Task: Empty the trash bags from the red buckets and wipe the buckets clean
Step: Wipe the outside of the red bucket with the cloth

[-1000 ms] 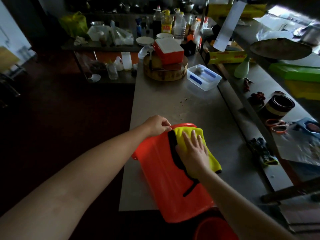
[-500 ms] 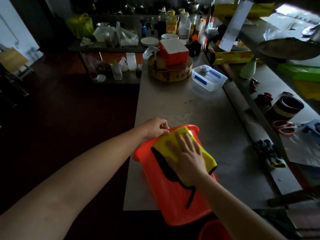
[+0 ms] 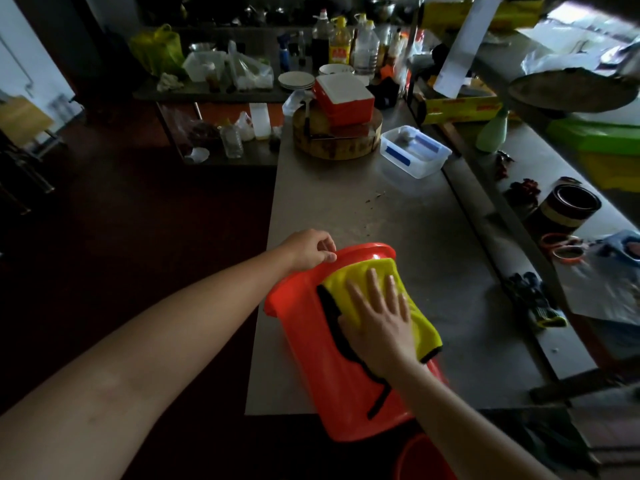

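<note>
Desk [image 3: 381,209]: steel, its near edge runs under the bucket. Red bucket [image 3: 311,358] lies tipped on its side, mouth away from the person and base apparently overhanging that edge. If the hold slips, it likely rolls off toward the second red bucket [image 3: 426,459] below. Yellow cloth [image 3: 356,275] is spread on the upper wall, just right of the rim grip, and a hard stroke could bunch it or slide it off. Left hand [image 3: 308,249]: fingers curled over the rim, a shallow grip. Right hand [image 3: 377,323]: flat, fingers straight, pressing the cloth, clasping nothing.
</note>
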`<state>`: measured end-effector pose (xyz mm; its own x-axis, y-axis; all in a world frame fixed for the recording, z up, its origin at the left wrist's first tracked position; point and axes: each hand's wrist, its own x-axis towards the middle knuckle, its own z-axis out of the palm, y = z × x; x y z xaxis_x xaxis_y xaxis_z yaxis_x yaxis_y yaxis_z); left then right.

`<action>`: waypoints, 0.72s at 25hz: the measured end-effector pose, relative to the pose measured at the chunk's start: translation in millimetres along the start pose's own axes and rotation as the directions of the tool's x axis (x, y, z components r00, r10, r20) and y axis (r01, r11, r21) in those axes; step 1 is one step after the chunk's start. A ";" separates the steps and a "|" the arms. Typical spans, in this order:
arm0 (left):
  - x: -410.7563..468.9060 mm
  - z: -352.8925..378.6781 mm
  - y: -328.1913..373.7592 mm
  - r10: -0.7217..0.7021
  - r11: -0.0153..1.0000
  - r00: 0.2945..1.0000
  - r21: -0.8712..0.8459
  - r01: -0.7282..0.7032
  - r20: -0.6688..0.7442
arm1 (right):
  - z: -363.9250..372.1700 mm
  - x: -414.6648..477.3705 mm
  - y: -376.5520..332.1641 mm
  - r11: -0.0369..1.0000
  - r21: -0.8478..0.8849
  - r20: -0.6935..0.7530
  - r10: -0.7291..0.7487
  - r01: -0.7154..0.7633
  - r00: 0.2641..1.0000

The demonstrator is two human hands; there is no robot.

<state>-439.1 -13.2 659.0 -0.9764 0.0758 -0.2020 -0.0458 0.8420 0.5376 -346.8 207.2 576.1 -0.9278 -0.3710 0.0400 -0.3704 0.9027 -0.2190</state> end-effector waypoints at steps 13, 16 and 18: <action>-0.1 3.2 5.7 0.032 0.997 0.999 0.072 -0.032 0.009 | -8.8 -4.7 12.0 1.000 0.008 -0.010 0.002 -0.002 1.000; 1.2 6.7 7.7 0.036 0.997 0.999 0.070 -0.034 -0.027 | -16.7 12.3 51.0 0.940 0.278 0.138 0.165 -0.198 0.977; 1.9 7.8 10.6 0.038 0.996 0.998 0.084 -0.034 -0.040 | -17.7 15.3 60.9 0.877 0.393 0.216 0.203 -0.275 0.955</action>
<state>-439.8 0.1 658.0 -0.9852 0.0861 -0.1483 0.0057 0.8808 0.4735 -384.4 260.3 580.6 -0.9515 -0.2184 -0.2168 -0.0520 0.8084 -0.5864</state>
